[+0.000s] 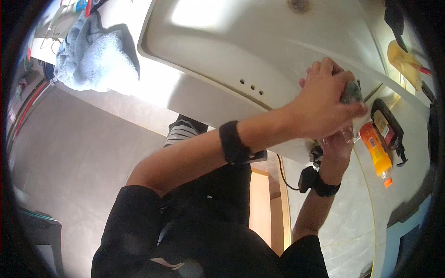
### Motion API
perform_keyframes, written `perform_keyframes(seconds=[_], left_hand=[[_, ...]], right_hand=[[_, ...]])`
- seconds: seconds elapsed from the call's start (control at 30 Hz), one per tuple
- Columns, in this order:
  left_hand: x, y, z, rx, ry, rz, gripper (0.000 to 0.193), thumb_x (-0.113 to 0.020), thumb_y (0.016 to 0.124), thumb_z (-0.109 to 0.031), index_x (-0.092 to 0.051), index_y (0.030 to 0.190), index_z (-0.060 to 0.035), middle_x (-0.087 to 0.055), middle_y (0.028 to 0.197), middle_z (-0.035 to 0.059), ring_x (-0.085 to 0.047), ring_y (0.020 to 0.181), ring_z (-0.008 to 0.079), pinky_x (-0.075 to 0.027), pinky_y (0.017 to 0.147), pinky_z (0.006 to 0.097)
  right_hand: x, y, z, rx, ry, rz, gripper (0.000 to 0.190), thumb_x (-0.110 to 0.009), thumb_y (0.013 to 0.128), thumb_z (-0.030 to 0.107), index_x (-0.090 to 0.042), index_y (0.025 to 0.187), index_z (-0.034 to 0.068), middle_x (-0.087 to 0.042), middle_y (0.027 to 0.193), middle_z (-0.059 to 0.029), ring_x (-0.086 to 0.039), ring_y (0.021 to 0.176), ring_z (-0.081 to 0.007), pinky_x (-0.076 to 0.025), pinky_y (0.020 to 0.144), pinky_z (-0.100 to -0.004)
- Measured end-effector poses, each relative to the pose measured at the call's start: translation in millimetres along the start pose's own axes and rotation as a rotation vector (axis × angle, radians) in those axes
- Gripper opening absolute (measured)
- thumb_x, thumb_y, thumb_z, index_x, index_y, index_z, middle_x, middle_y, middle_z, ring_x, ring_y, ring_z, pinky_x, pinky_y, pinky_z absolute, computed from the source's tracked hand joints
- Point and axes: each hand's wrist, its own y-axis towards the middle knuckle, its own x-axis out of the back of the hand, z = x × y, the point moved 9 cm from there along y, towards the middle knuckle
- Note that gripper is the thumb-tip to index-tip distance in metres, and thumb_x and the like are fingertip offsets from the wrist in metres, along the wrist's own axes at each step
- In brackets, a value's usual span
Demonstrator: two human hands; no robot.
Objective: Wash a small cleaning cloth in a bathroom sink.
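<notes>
My left hand (pixel 323 100) is over the near right edge of the white sink (pixel 222 52), its fingers curled. A wet-looking grey-green lump (pixel 352 93), possibly a bar of soap, sits between its thumb and index finger. My right hand (pixel 337 146) comes up from below and presses against the left one. Its skin looks wet. Most of its fingers are hidden behind the left hand, so its hold on the lump cannot be made out. Black straps with small dark devices are around both wrists.
Right of the hands lie a dark pump bottle (pixel 386 123) and an orange drink bottle (pixel 377 149). A yellowish object (pixel 403 64) stands past the sink's right corner. A light-blue towel (pixel 100 59) hangs over the counter at left. A black cable (pixel 285 179) dangles below the counter.
</notes>
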Motion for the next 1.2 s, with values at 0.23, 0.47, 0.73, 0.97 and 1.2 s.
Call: perform_keyframes(seconds=[0.23, 0.47, 0.73, 0.97, 1.2], left_hand=[[-42.1, -23.4, -31.5, -0.215, 0.108, 0.041, 0.054, -0.077, 0.063, -0.029, -0.065, 0.11, -0.0044, -0.044, 0.121, 0.0234, -0.04, 0.112, 0.0375, -0.032, 0.095, 0.0504], [-80.7, -18.2, -22.3, -0.008, -0.068, 0.264, 0.038, -0.075, 0.07, -0.032, -0.067, 0.098, -0.0078, -0.063, 0.092, 0.0212, -0.06, 0.095, 0.0401, -0.045, 0.086, 0.0507], [-117.7, -24.4, -27.9, -0.145, -0.073, 0.414, 0.023, -0.069, 0.079, -0.024, -0.065, 0.083, -0.0017, -0.064, 0.071, 0.0216, -0.065, 0.075, 0.0421, -0.053, 0.07, 0.0487], [-109.2, -26.1, -28.8, -0.152, -0.094, 0.351, 0.019, -0.068, 0.085, -0.024, -0.066, 0.086, -0.0049, -0.064, 0.071, 0.0198, -0.066, 0.074, 0.0402, -0.054, 0.066, 0.0481], [-95.2, -17.2, -28.7, -0.099, -0.223, 0.199, 0.026, -0.064, 0.09, -0.028, -0.067, 0.082, -0.0039, -0.066, 0.073, 0.018, -0.065, 0.071, 0.04, -0.052, 0.063, 0.0458]], right_hand=[[53.9, -40.8, 18.6, -0.048, -0.157, -0.22, 0.076, -0.064, 0.092, 0.047, -0.028, 0.147, 0.008, -0.042, 0.146, -0.0127, -0.045, 0.133, -0.0257, -0.042, 0.109, -0.0407], [83.8, -64.4, 40.6, -0.08, -0.737, -0.008, 0.074, -0.066, 0.093, 0.04, -0.025, 0.15, 0.018, -0.039, 0.148, -0.0091, -0.042, 0.134, -0.0246, -0.036, 0.114, -0.0439], [91.5, -70.7, 10.6, -0.26, -0.276, 0.093, 0.067, -0.068, 0.092, 0.038, -0.036, 0.144, 0.01, -0.045, 0.142, -0.0097, -0.046, 0.13, -0.023, -0.04, 0.11, -0.0412], [97.1, -65.8, -2.0, -0.226, -0.39, 0.095, 0.071, -0.067, 0.091, 0.043, -0.037, 0.143, 0.006, -0.045, 0.143, -0.0115, -0.045, 0.132, -0.0256, -0.037, 0.111, -0.0426], [97.2, -47.8, 5.7, -0.157, -0.709, 0.144, 0.071, -0.062, 0.095, 0.035, -0.023, 0.151, 0.011, -0.036, 0.151, -0.0101, -0.033, 0.139, -0.0211, -0.031, 0.115, -0.0381]])
